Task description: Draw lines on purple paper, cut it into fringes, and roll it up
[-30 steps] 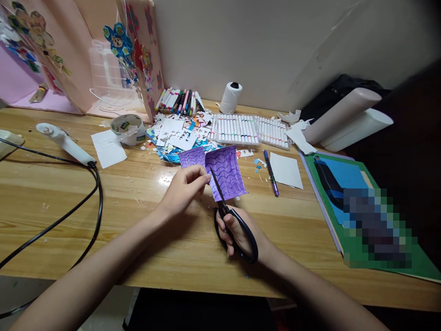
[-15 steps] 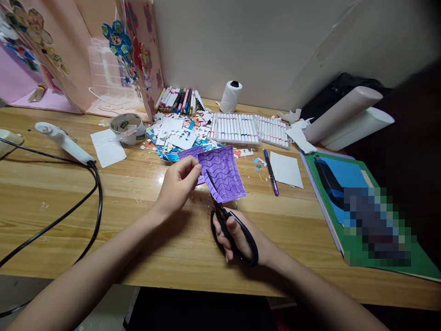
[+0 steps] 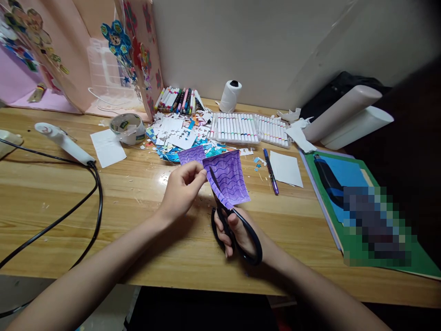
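Note:
My left hand point(image 3: 182, 188) pinches the left edge of a purple paper sheet point(image 3: 230, 177) marked with dark wavy lines. In my right hand point(image 3: 237, 232) is a pair of black scissors point(image 3: 253, 246), thumb and fingers through the handles. The scissor blades reach up along the sheet's left side, with a narrow strip partly cut along that edge. Behind my left hand, a second purple paper piece point(image 3: 191, 155) with the same wavy lines lies on the table.
Paper scraps point(image 3: 172, 133) are heaped behind my hands, near marker sets point(image 3: 237, 128) and a thread spool point(image 3: 230, 95). Left are a tape roll point(image 3: 127, 128) and a white corded tool point(image 3: 65, 143). A purple pen point(image 3: 270, 172) and white paper point(image 3: 285, 169) lie right.
The held purple sheet and my left hand have shifted slightly right and down. The scissors have tilted a little, and the strip along the sheet's left edge now stands more apart.

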The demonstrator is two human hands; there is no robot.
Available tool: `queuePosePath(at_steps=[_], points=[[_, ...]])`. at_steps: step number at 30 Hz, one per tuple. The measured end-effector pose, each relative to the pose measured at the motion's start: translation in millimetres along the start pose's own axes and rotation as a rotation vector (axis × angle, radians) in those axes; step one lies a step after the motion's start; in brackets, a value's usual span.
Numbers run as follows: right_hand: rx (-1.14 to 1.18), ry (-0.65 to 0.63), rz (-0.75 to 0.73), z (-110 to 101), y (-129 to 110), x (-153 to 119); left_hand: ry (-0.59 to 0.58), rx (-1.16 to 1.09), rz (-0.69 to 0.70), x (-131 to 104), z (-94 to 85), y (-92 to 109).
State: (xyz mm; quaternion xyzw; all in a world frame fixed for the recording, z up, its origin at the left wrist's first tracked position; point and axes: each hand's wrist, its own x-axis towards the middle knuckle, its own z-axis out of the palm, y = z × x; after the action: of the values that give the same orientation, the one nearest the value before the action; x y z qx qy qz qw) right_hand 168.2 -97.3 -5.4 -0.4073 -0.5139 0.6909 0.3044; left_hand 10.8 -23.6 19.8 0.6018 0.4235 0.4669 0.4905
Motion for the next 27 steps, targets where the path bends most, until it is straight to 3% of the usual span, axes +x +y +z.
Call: queuePosePath(at_steps=[4,11,22,27], points=[[-0.041,0.053,-0.009,1.9,-1.0,-0.5,0.001,-0.022,-0.015,0.7,-0.5,1.6],[0.004,0.011,-0.025,1.6,-3.4,-1.2,-0.051,-0.029,-0.042,-2.5,2.2,7.4],[-0.073,0.105,-0.024,1.3,-1.5,-0.4,-0.066,-0.077,-0.045,-2.8,2.6,5.9],[-0.070,0.059,-0.033,-0.2,-3.3,-2.8,-0.078,-0.043,-0.013,-1.1,0.5,4.1]])
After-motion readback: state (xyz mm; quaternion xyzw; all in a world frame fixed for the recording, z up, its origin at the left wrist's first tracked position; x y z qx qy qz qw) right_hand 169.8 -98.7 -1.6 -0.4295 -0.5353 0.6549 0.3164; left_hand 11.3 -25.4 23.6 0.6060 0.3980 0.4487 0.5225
